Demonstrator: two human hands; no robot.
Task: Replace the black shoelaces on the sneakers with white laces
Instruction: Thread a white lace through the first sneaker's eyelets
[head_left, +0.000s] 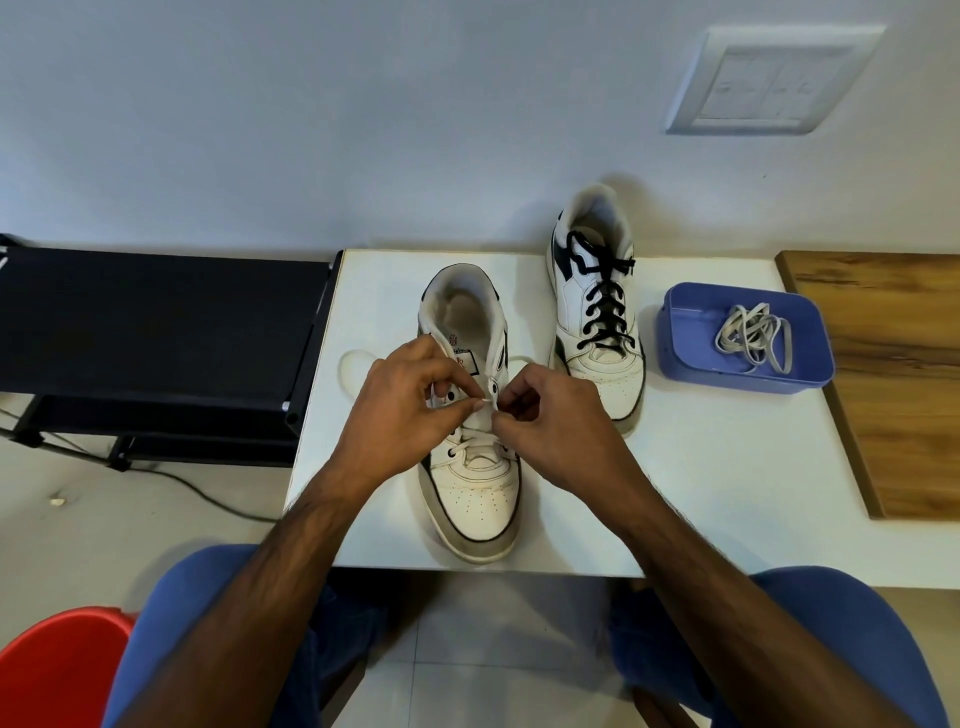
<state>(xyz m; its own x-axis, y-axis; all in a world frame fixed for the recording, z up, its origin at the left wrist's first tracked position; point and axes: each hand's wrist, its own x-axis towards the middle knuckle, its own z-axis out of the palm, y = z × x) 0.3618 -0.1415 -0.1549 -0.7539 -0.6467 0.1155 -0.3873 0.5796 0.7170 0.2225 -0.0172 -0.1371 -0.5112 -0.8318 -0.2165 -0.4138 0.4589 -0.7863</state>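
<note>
The near sneaker (470, 467) stands on the white surface (701, 493) right in front of me, toe toward me, with a white lace (478, 434) already crossed through its lower eyelets. My left hand (400, 410) reaches in from the left, its fingers (462, 408) curled and pinching the tip of that lace over the tongue. My right hand (550, 415) meets it from the other side, fingers bent and pinching the lace at an eyelet on the shoe's right edge. A slack loop of the lace (353, 369) lies on the surface to the left of the shoe. The second sneaker (597, 306) stands farther back to the right, laced in black laces (605, 296). Just beside it, a blue tray (685, 358) holds another white lace (756, 338) in a loose bundle.
</note>
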